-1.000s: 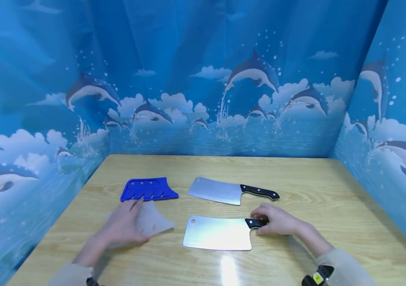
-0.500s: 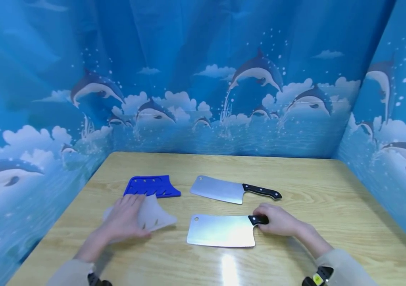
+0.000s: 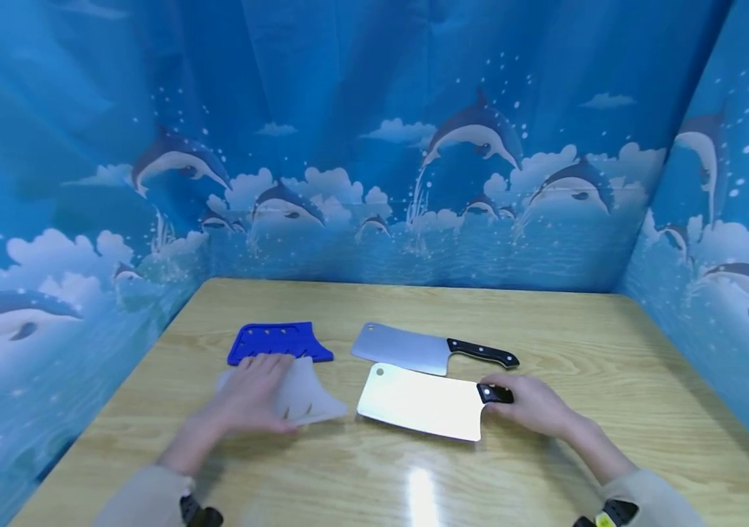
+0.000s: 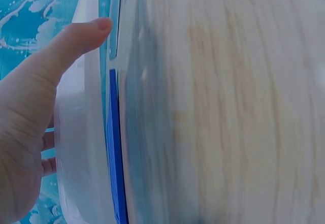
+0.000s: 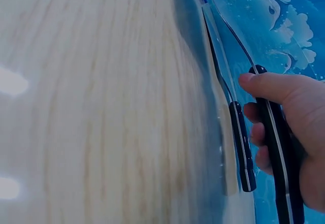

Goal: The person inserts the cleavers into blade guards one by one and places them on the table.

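My left hand (image 3: 252, 395) grips a translucent white blade guard (image 3: 308, 399), thumb at its near edge and fingers over the far one. In the left wrist view the guard (image 4: 81, 153) stands between thumb and fingers, above the table. With my right hand (image 3: 532, 406) I hold a cleaver (image 3: 423, 402) by its black handle (image 5: 278, 153), fingers curled round it. Its wide steel blade points left toward the guard and is lifted, lying tilted in view. The hand hides most of the handle in the head view.
A second cleaver (image 3: 403, 348) lies just behind the held one, black handle to the right. Behind the left hand a blue slotted blade guard (image 3: 282, 341) lies on the wooden table (image 3: 565, 329). A dolphin-print curtain (image 3: 348, 88) surrounds the table's back and sides.
The right hand has taken firmer hold of the near cleaver and raised it off the table, up and slightly right. The left hand has lifted the white guard and shifted it right.
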Motion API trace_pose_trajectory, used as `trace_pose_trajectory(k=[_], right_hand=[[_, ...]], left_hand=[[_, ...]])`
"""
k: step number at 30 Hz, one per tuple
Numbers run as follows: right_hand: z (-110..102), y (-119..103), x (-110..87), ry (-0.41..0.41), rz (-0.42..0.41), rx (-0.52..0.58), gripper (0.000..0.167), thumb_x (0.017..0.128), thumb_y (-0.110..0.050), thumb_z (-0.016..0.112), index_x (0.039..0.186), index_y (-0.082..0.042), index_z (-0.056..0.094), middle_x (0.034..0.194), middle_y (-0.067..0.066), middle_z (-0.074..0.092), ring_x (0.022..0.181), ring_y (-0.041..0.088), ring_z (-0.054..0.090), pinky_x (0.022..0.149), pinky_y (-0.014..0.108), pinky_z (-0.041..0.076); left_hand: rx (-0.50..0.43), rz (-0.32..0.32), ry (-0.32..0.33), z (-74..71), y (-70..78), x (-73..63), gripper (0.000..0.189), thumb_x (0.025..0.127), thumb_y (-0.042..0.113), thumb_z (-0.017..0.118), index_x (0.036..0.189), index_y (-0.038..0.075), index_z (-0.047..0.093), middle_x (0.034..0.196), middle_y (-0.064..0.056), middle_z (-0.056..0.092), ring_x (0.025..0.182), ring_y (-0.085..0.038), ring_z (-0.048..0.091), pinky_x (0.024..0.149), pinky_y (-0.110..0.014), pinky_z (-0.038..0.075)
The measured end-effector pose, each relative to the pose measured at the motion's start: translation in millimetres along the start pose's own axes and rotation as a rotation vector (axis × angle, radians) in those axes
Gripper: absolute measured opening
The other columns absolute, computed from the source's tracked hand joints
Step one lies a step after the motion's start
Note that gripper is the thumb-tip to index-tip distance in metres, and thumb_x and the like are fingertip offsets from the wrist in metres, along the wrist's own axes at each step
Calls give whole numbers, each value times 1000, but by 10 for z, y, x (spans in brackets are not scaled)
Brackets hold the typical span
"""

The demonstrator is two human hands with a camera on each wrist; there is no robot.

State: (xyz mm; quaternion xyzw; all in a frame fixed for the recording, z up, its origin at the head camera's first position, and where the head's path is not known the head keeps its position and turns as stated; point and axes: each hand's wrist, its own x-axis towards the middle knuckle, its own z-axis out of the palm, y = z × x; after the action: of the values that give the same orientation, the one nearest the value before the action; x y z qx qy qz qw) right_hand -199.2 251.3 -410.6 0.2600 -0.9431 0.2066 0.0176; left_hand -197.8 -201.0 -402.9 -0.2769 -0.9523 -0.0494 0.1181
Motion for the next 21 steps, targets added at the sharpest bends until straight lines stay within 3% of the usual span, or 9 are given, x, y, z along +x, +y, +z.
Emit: trace_pose_trajectory(k=[9,21], right_hand=[[-17,-63,48,107,71,21,40,81,-26,71,115,-7,64,102,10,66,83,21,61,63,34,48],[-16,-177,87,164,110,25,38,79,-25,73,112,-7,66,101,11,67,87,27,63,69,42,51]], left_hand=[[-10,34,-5,41,140,108,112,50,67,75,134,-1,43,129,-16,50,116,-32,46,97,-53,34],[7,152,43,58,331,186,109,51,67,74,131,0,44,123,-13,51,110,-30,47,92,-49,39]])
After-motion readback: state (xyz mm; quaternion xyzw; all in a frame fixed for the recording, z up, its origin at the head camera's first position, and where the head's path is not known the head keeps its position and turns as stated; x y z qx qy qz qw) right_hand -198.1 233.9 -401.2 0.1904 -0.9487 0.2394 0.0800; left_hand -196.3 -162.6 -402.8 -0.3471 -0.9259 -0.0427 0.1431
